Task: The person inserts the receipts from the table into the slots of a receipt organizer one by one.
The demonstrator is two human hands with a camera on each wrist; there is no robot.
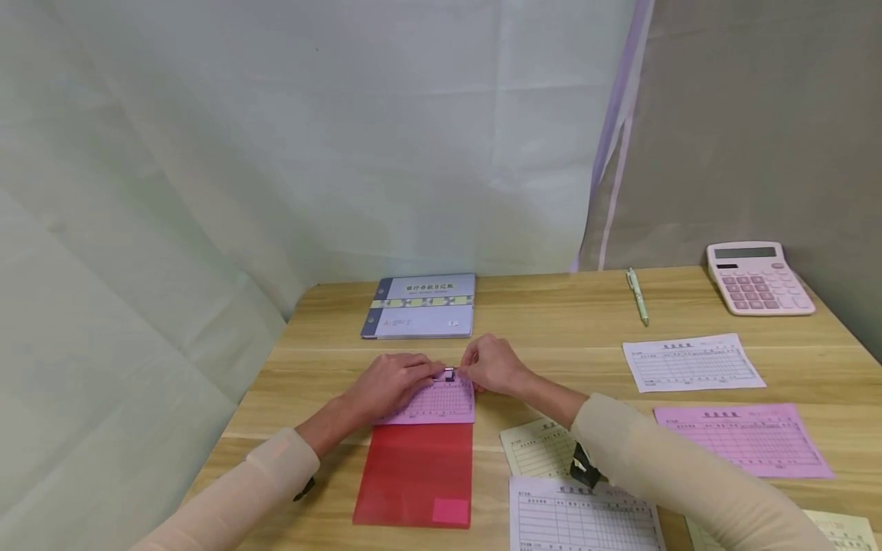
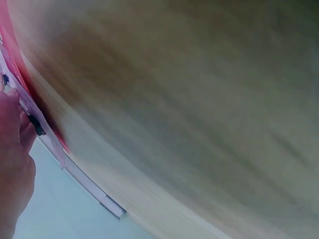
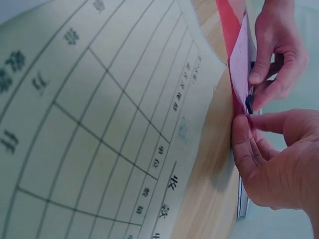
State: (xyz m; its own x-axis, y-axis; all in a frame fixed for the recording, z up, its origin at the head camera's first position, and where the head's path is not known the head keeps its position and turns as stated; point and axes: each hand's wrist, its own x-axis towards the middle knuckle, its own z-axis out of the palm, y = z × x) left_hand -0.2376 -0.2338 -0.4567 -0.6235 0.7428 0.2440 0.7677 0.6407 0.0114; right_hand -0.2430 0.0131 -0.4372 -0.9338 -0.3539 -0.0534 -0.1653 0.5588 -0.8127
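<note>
A pink printed form (image 1: pixel 441 403) lies over the top part of a red folder (image 1: pixel 416 463). At the form's upper edge is a small black and silver clip (image 1: pixel 449 374). My left hand (image 1: pixel 394 384) reaches over the form's left side, its thumb and finger at the clip in the right wrist view. With thumb and index finger, my right hand (image 3: pixel 276 159) pinches the form's top right corner, close beside the clip (image 3: pixel 249 104). The left wrist view catches only part of the left hand (image 2: pixel 15 149), at its edge.
Behind the hands lies a blue-grey account book (image 1: pixel 420 306). Right of the folder are a yellow form (image 1: pixel 540 448) and a white form (image 1: pixel 579 516), partly under the right arm. Farther right are another white form (image 1: pixel 692 363), a pink form (image 1: pixel 747 440), a pen (image 1: pixel 637 297) and a calculator (image 1: pixel 758 279).
</note>
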